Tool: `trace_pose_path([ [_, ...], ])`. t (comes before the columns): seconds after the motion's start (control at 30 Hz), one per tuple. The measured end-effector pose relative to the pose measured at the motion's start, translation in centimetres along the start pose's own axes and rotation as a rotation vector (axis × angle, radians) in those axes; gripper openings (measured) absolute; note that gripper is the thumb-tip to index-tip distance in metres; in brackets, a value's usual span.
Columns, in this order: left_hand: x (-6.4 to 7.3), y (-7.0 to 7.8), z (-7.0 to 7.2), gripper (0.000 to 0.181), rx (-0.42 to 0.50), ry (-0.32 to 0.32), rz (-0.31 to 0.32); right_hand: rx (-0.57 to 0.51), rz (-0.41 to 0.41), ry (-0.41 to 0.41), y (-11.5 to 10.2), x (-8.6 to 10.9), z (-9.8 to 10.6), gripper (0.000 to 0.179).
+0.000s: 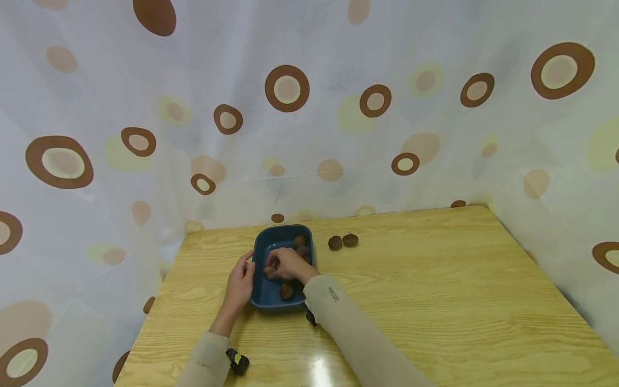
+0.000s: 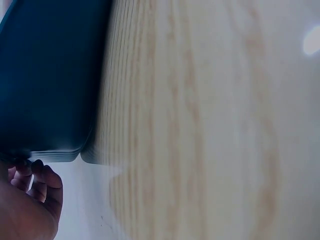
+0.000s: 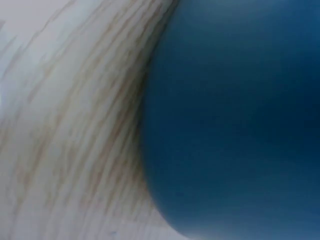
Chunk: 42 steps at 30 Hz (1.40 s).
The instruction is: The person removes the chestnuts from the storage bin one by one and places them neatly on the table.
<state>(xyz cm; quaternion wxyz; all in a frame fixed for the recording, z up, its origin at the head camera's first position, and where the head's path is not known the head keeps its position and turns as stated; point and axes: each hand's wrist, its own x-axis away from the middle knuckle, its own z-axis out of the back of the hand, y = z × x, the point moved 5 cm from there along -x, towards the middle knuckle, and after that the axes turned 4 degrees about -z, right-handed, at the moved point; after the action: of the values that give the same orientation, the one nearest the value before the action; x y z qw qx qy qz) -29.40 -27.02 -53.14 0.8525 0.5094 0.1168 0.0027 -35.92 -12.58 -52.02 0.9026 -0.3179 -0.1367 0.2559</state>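
A deep blue rectangular container [image 1: 276, 304] stands on the table with several brown, rounded, ball-like pieces [image 1: 287, 291] inside, mostly along its right side. Reaching into it, my right hand [image 1: 290, 264] pinches one brown round piece [image 1: 270, 272] near the middle. My left hand [image 1: 240, 285] holds the container's left rim, thumb at the edge. The left wrist view shows that hand's bent fingers [image 2: 50, 182] against the container's outer wall [image 2: 50, 80]. In the right wrist view the blue wall [image 3: 235, 120] fills much of the picture, and the right hand is out of sight.
Two more brown round pieces [image 1: 343, 242] lie side by side on the wooden table [image 1: 435, 290], just right of the container's far end. A white curtain with brown and yellow circles [image 1: 290, 161] hangs behind the table and along both sides.
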Motion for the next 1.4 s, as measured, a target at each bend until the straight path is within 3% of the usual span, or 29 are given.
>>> trace_pose_path([
  [0.57,-0.1,0.0,-0.1,0.041,0.0,-0.018,-0.006,0.02,0.01,0.01,-0.1,0.2,0.4,0.022],
  [1.03,0.1,0.4,0.0,0.041,-0.005,-0.027,-0.003,-0.143,0.014,0.083,0.4,-0.4,0.8,0.021],
  [1.4,0.1,0.3,0.1,0.041,-0.013,-0.013,-0.001,-0.182,0.043,0.113,0.1,-0.3,1.3,0.021],
])
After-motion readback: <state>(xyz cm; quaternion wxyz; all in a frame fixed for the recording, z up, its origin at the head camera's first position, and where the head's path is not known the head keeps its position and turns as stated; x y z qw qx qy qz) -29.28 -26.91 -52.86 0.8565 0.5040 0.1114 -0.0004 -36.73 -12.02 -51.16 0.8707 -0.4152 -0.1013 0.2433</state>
